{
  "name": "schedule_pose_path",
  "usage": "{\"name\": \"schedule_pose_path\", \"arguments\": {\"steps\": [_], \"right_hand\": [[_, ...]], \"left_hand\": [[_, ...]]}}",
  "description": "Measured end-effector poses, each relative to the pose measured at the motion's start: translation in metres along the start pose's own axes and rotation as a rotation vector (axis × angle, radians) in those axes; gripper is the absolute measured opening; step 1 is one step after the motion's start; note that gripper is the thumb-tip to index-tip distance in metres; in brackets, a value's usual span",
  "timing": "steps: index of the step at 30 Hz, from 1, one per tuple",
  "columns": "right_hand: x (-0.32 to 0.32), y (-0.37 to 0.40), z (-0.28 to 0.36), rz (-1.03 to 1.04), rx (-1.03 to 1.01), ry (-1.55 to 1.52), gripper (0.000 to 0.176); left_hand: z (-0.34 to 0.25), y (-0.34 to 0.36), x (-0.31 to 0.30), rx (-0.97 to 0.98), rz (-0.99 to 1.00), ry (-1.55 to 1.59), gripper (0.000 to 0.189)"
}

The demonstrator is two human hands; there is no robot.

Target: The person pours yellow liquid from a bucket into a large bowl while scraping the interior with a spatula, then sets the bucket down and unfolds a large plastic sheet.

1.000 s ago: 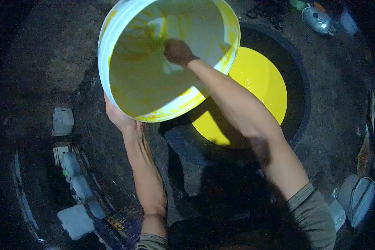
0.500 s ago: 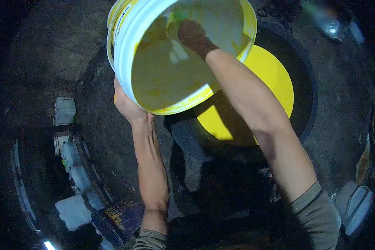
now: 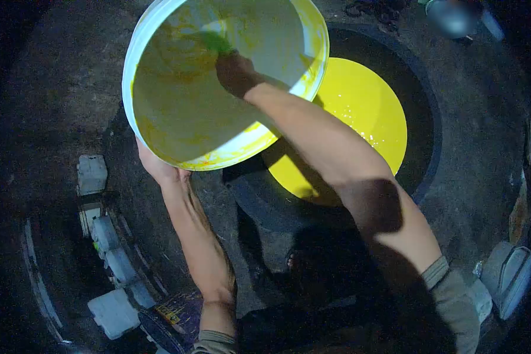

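1. Yellow liquid (image 3: 360, 112) fills a dark round basin (image 3: 436, 135) sunk in the floor (image 3: 59, 88), right of centre; the right forearm crosses over its near part.
2. White blocks (image 3: 109, 233) lie in a row near the floor's left edge, and a grey bag (image 3: 513, 271) sits at the right edge.
3. Above the basin's left rim, a white bucket (image 3: 159, 106) is tipped with its mouth towards the camera, its inside smeared yellow.
4. Left hand (image 3: 158, 168) grips the bucket's lower wall from beneath, fingers hidden behind it.
5. Right hand (image 3: 235, 74) is inside the bucket, against a green wad (image 3: 217, 42); whether it clasps the wad cannot be told.
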State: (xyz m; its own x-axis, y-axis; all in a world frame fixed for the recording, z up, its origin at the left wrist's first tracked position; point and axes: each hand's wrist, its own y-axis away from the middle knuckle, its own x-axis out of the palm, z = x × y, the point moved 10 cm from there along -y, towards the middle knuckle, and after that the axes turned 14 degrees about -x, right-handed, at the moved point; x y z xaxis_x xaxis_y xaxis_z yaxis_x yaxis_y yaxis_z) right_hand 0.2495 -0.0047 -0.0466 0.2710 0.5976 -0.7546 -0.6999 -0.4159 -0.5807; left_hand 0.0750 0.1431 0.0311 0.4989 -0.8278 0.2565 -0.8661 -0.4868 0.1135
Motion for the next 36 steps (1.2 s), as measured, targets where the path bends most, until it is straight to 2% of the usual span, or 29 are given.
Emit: {"name": "schedule_pose_path", "arguments": {"steps": [2, 4, 6, 9, 11, 14, 17, 19, 21, 22, 23, 26, 28, 30, 33, 36], "right_hand": [[0.01, 0.016, 0.005, 0.117, 0.014, -0.098, 0.043], [-0.004, 0.003, 0.009, -0.065, -0.035, -0.004, 0.038], [-0.011, 0.0, 0.005, -0.167, 0.031, -0.072, 0.033], [-0.012, 0.003, -0.004, -0.147, 0.193, -0.287, 0.03], [-0.005, 0.017, -0.004, -0.042, 0.168, -0.289, 0.031], [-0.023, 0.019, -0.007, -0.186, 0.194, -0.31, 0.031], [-0.007, 0.007, 0.001, -0.101, 0.129, -0.251, 0.031], [0.013, 0.015, -0.002, 0.067, 0.202, -0.308, 0.031], [0.01, 0.014, -0.002, 0.037, 0.208, -0.308, 0.032], [-0.013, 0.008, 0.003, -0.069, 0.185, -0.286, 0.033], [-0.033, 0.01, 0.01, -0.179, 0.169, -0.267, 0.034], [-0.034, -0.004, 0.015, -0.26, 0.17, -0.217, 0.035], [-0.005, 0.005, 0.022, -0.001, 0.09, -0.09, 0.037], [-0.004, 0.016, 0.024, 0.046, 0.062, -0.051, 0.038], [-0.03, 0.012, 0.032, -0.165, 0.048, -0.138, 0.04], [-0.064, -0.031, 0.039, -0.335, -0.066, -0.146, 0.044]], "left_hand": [[-0.001, 0.001, 0.0, 0.011, 0.008, -0.01, 0.036], [-0.006, 0.005, -0.001, 0.028, 0.014, -0.042, 0.036], [-0.004, 0.002, -0.003, 0.017, 0.01, -0.032, 0.036], [-0.009, 0.003, -0.001, 0.038, -0.025, -0.079, 0.036], [-0.008, 0.005, 0.001, 0.048, -0.006, -0.063, 0.036], [-0.003, 0.004, -0.003, 0.026, 0.066, 0.018, 0.037], [0.0, 0.003, -0.001, -0.005, 0.072, 0.053, 0.038], [0.002, 0.008, -0.001, -0.009, 0.037, 0.101, 0.038], [0.006, 0.001, -0.001, -0.022, 0.101, 0.131, 0.038], [0.005, -0.001, -0.001, -0.041, 0.122, 0.142, 0.039], [0.007, -0.001, -0.006, -0.04, 0.101, 0.11, 0.039], [0.002, -0.001, -0.007, -0.019, 0.057, 0.034, 0.038], [0.001, -0.004, -0.009, -0.011, 0.021, 0.019, 0.038], [0.001, 0.001, -0.004, -0.017, 0.052, 0.067, 0.037], [0.004, -0.001, -0.009, 0.004, 0.068, 0.055, 0.036], [0.003, 0.001, -0.012, 0.008, 0.031, -0.016, 0.036]]}}
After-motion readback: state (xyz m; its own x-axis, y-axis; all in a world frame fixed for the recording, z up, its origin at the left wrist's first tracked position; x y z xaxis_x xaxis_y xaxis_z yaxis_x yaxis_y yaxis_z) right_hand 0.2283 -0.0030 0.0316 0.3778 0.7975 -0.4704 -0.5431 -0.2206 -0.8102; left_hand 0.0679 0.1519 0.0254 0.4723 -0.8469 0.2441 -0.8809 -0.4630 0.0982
